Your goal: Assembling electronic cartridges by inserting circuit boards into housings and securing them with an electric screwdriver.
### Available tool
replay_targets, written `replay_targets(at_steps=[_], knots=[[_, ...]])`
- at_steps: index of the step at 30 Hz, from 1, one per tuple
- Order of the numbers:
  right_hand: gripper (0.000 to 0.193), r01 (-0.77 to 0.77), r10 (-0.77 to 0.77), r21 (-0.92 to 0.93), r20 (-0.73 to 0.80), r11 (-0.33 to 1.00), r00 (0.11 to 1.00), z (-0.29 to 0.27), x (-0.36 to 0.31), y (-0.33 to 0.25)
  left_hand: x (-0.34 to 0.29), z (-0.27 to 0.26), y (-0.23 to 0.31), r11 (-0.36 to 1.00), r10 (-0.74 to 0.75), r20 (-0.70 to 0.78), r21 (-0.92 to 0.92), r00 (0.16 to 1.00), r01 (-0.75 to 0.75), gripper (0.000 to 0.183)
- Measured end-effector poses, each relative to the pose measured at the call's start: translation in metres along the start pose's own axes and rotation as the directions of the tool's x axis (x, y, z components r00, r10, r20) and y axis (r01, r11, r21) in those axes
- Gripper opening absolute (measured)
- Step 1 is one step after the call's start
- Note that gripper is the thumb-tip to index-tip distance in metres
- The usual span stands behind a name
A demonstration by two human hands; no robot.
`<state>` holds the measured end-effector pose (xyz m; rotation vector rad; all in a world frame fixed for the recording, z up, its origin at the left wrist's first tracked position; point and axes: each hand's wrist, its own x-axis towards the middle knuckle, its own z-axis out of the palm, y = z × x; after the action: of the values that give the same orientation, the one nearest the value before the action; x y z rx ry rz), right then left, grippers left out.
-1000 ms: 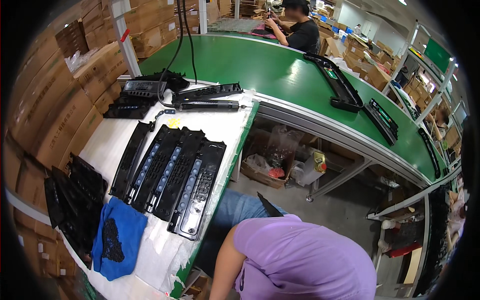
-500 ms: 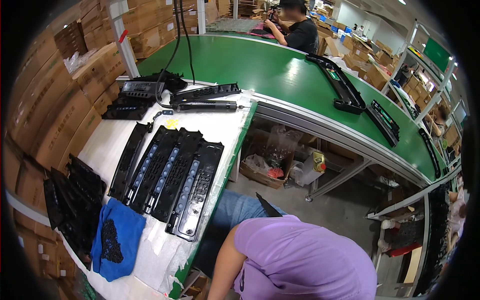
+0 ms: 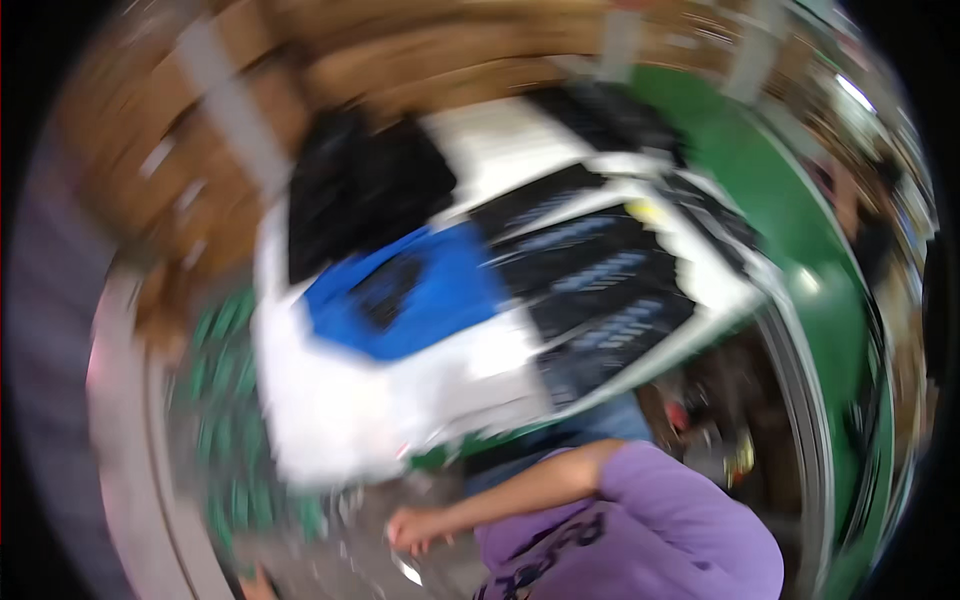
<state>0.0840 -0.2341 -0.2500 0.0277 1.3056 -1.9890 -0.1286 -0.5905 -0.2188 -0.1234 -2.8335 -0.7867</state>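
Head view: one of the hands (image 3: 415, 530) (blurred) near the white-topped table (image 3: 330, 420)

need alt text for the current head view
A person's right hand, too blurred to show any grip, is off the near edge of a white-topped table; the left hand shows only partly at the bottom left. On the table lie black panels and a blue cloth holding dark bits.

Workshop, assembly-floor sort: brown cartons (image 3: 420, 65) banked behind a white counter (image 3: 335, 420); like black parts (image 3: 600, 275) rowed on it; green counter (image 3: 730, 145) alongside; pale post (image 3: 235, 115) by cartons.
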Motion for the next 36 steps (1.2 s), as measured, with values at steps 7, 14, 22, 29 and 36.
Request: replay_targets(at_steps=[7, 14, 22, 29, 36], knots=[[0.01, -0.156, 0.157, -0.042, 0.029, 0.987, 0.987, 0.019, -0.026, -0.032, -0.096, -0.125, -0.054, 0.804, -0.513, -0.561, -0.047, 0.65, 0.593, 0.05], [0.015, -0.234, 0.241, -0.082, 0.102, 0.969, 0.965, 0.001, -0.041, -0.024, -0.068, -0.113, 0.01, 0.758, -0.556, -0.406, 0.11, 0.725, 0.643, 0.067], [0.017, -0.207, 0.222, -0.091, 0.205, 0.974, 0.953, 0.001, -0.048, -0.034, -0.06, -0.086, -0.054, 0.739, -0.431, -0.339, 0.399, 0.836, 0.543, 0.063], [0.016, -0.206, 0.223, -0.091, 0.267, 0.974, 0.938, 0.004, -0.051, -0.031, -0.069, -0.079, -0.05, 0.799, -0.458, -0.132, 0.373, 0.879, 0.473, 0.065], [0.009, -0.192, 0.196, -0.048, 0.329, 0.98, 0.924, 0.014, -0.054, -0.028, -0.104, -0.084, -0.06, 0.821, -0.456, -0.198, 0.284, 0.868, 0.496, 0.062]])
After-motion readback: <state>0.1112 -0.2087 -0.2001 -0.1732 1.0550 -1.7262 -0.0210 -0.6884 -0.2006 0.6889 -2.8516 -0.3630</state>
